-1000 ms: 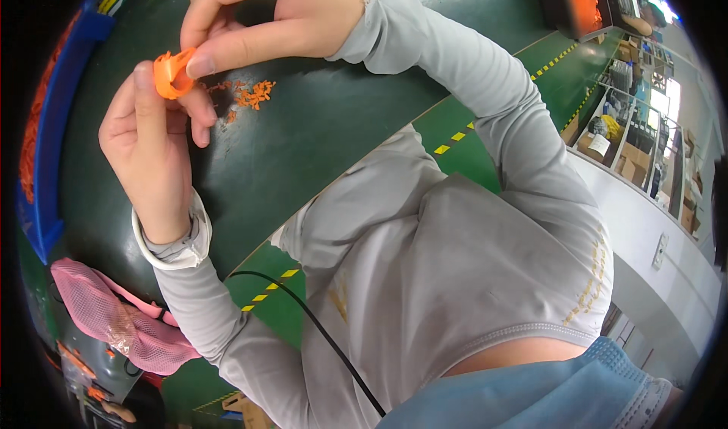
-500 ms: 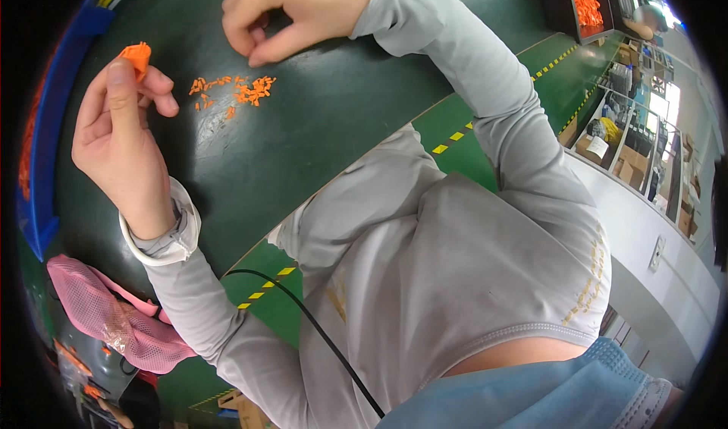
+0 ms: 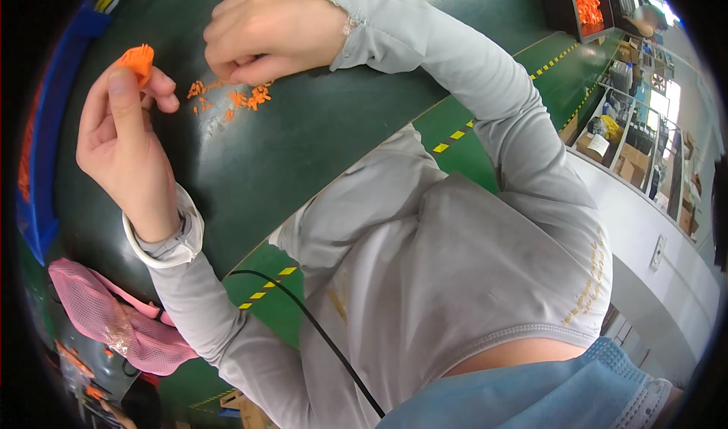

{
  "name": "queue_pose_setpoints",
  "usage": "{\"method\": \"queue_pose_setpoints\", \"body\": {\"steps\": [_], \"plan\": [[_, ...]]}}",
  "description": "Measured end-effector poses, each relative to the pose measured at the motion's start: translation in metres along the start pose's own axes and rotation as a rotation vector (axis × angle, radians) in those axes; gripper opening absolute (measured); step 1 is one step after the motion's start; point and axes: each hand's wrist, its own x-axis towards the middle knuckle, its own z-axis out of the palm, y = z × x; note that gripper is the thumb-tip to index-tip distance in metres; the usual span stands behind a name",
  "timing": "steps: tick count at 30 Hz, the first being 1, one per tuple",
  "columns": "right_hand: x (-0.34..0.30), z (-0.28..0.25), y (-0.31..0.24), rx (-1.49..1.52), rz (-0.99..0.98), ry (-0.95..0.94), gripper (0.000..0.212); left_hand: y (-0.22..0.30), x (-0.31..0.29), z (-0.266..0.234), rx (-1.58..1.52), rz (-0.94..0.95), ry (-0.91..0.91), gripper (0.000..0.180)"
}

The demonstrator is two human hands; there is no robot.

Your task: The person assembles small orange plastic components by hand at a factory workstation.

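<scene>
The left hand (image 3: pixel 127 147) pinches the part (image 3: pixel 139 62), droppable if its fingers slacken; the right hand (image 3: pixel 279 33), fingers curled, contents hidden, could scatter bits (image 3: pixel 240 100) at its 7 o'clock.

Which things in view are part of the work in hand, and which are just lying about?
Part of the work, apparently:
orange part, held in the left grip;
small orange pieces by the right grip;
blue bin with orange contents.

Probably just lying about:
pink mesh item;
background cardboard boxes.
</scene>
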Motion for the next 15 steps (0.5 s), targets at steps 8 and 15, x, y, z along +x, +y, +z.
{"method": "queue_pose_setpoints", "body": {"steps": [8, 15], "plan": [[0.000, -0.053, 0.002, 0.330, 0.030, 0.489, 0.009, 0.003, -0.008, 0.022, -0.141, 0.005, -0.193, 0.046], [-0.001, -0.051, -0.003, 0.161, -0.058, 0.570, 0.012, 0.003, -0.007, 0.021, -0.146, -0.005, -0.206, 0.042]]}}
